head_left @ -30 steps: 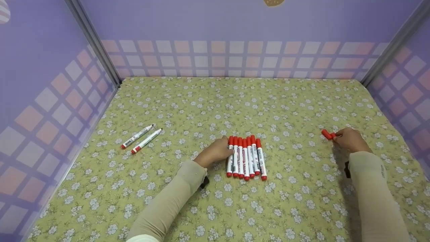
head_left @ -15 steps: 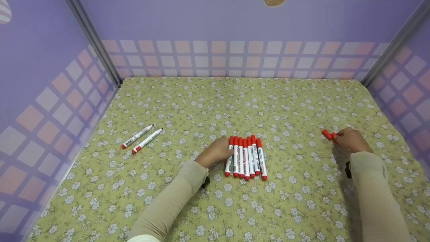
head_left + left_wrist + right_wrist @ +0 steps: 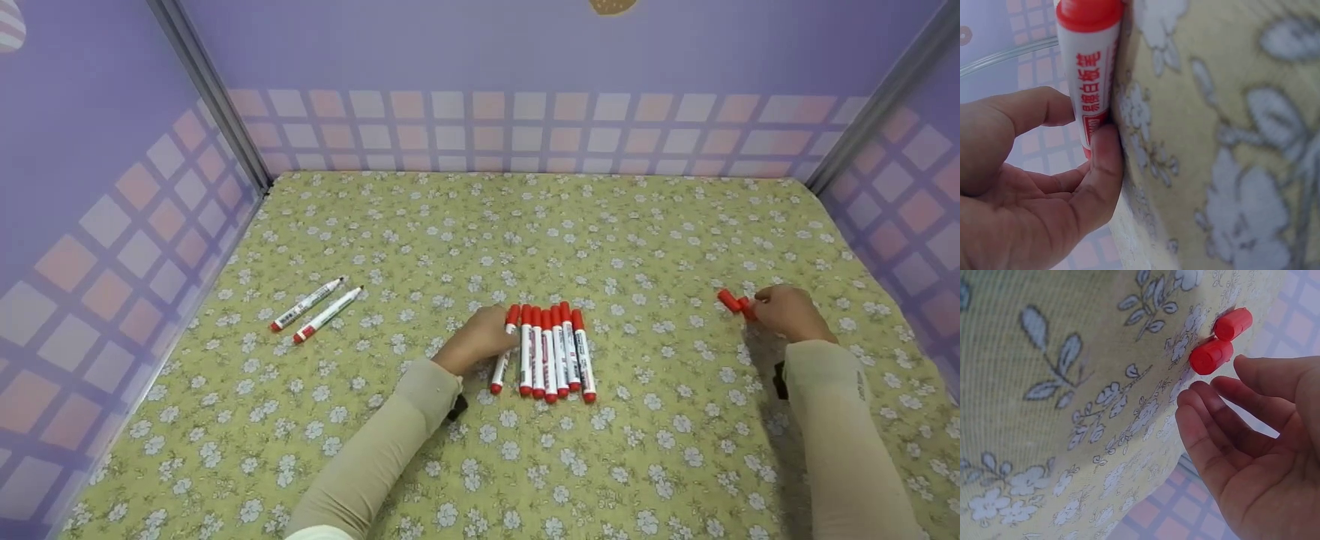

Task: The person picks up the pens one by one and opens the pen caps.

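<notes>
My left hand (image 3: 484, 335) pinches a whiteboard marker (image 3: 1092, 79) between thumb and fingers. This white marker has a red cap and lies tilted, just left of a row of several similar capped markers (image 3: 551, 360). Its lower end stands apart from the row. Over on the right, my right hand (image 3: 793, 313) is close beside two loose red marker caps. In the right wrist view its fingers are loosely bent with nothing between them. The nearer cap (image 3: 1211, 356) lies just beyond the fingertips, touching the farther cap (image 3: 1234, 323).
Two uncapped markers, one (image 3: 307, 304) behind the other (image 3: 328, 315), lie slanted on the left of the flowered tablecloth (image 3: 450, 240). Purple checked panels (image 3: 480, 60) stand at the back and both sides of the table.
The leftmost marker has shifted left and tilted away from the row, with my left hand on it. My right hand has drawn slightly right, off the nearer cap.
</notes>
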The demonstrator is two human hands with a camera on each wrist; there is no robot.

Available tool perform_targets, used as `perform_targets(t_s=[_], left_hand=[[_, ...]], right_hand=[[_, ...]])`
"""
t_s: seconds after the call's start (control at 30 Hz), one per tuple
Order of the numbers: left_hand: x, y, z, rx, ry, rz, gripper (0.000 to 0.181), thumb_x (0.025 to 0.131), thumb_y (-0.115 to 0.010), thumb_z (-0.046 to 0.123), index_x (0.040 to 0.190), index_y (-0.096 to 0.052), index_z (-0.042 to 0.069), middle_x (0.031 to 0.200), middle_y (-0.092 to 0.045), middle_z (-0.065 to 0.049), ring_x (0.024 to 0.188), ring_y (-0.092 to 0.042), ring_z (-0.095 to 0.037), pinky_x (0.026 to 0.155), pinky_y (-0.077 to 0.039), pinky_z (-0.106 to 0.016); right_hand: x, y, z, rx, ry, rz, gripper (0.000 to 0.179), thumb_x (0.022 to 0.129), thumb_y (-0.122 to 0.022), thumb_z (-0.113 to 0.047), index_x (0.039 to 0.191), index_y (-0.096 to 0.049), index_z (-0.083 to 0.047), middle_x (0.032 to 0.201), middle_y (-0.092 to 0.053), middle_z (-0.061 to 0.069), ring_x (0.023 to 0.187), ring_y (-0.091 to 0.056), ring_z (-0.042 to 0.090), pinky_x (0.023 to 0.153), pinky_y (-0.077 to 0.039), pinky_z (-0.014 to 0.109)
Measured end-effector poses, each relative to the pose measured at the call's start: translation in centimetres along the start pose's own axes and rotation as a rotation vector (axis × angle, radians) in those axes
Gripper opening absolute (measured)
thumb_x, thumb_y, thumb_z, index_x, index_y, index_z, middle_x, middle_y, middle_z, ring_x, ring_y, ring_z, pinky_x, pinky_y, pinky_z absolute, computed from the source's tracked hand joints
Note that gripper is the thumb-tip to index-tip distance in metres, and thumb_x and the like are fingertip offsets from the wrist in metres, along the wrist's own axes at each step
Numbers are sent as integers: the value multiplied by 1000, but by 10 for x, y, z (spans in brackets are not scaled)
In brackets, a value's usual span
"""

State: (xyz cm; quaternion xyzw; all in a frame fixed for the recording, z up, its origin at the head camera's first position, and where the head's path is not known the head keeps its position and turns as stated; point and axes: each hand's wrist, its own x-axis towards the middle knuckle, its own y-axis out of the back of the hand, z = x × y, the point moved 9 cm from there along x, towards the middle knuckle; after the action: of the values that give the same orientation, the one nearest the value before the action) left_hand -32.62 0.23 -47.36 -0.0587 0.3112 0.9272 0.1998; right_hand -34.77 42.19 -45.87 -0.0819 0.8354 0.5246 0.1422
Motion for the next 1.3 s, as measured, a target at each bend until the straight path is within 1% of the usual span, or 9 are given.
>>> perform_targets(t_s=[0.13, 0.4, 0.63, 0.7, 0.8, 0.9, 1.0, 1.1, 1.3], left_hand=[[-1, 2, -6, -40, 51, -10, 8, 89, -61, 12, 84, -58, 7, 72, -49, 1, 60, -45, -13, 57, -40, -28], [-2, 8, -13, -21, 138, -45, 21, 87, -57, 8, 72, -43, 12, 64, -36, 2, 52, -36, -11, 48, -34, -28], [1, 16, -8, 38, 120, -38, 35, 85, -58, 7, 63, -32, 15, 58, -22, 3, 50, -22, -12, 48, -25, -28], [0, 18, -7, 42, 118, -36, 28, 87, -58, 9, 67, -39, 14, 58, -23, 3, 50, -22, -11, 48, -25, -28], [-1, 20, -4, 44, 103, -36, 8, 90, -58, 14, 87, -57, 7, 62, -36, 2, 50, -28, -10, 48, -29, -27], [-2, 23, 0, 67, 66, -22, 27, 91, -58, 19, 112, -62, 3, 78, -54, -2, 56, -41, -11, 52, -37, -27], [-2, 23, 2, 65, 42, -14, 31, 92, -57, 21, 118, -62, 4, 96, -62, -6, 69, -52, -15, 60, -43, -29], [-3, 24, 6, 64, 17, -6, 27, 94, -56, 21, 117, -62, 7, 103, -63, -8, 76, -53, -16, 62, -45, -30], [-3, 23, 17, 119, -66, -8, 26, 97, -53, 22, 118, -62, 10, 107, -62, -5, 82, -54, -16, 68, -46, -31]], right_hand=[[-1, 2, -3, 23, -7, 13, 54, 100, -34, -18, 139, -33, 18, 133, -40, 42, 115, -48, 52, 90, -44, 60], [0, 6, -7, 30, -14, 47, 53, 101, -35, -20, 139, -34, 17, 128, -46, 41, 80, -55, 27, 63, -44, 33], [1, 9, -17, 10, -1, 71, 53, 101, -36, -22, 141, -36, 13, 131, -46, 40, 103, -57, 46, 84, -48, 55], [1, 9, -22, 6, 10, 69, 54, 102, -37, -25, 142, -35, 12, 132, -45, 39, 110, -54, 48, 89, -45, 59], [1, 9, -31, 14, 41, 67, 54, 103, -38, -25, 143, -35, 10, 131, -46, 39, 96, -61, 41, 80, -49, 51], [2, 9, -41, 26, 78, 72, 52, 103, -39, -24, 143, -36, 9, 129, -49, 38, 70, -64, 30, 66, -49, 39], [1, 8, -51, 38, 111, 77, 52, 103, -39, -24, 143, -36, 9, 128, -50, 37, 58, -60, 23, 58, -48, 35], [-1, 7, -64, 40, 153, 92, 53, 104, -39, -27, 142, -38, 9, 127, -52, 36, 62, -61, 25, 57, -47, 37], [-7, 7, -95, -4, 248, 133, 50, 104, -40, -26, 139, -42, 9, 126, -54, 34, 100, -61, 43, 80, -49, 53]])
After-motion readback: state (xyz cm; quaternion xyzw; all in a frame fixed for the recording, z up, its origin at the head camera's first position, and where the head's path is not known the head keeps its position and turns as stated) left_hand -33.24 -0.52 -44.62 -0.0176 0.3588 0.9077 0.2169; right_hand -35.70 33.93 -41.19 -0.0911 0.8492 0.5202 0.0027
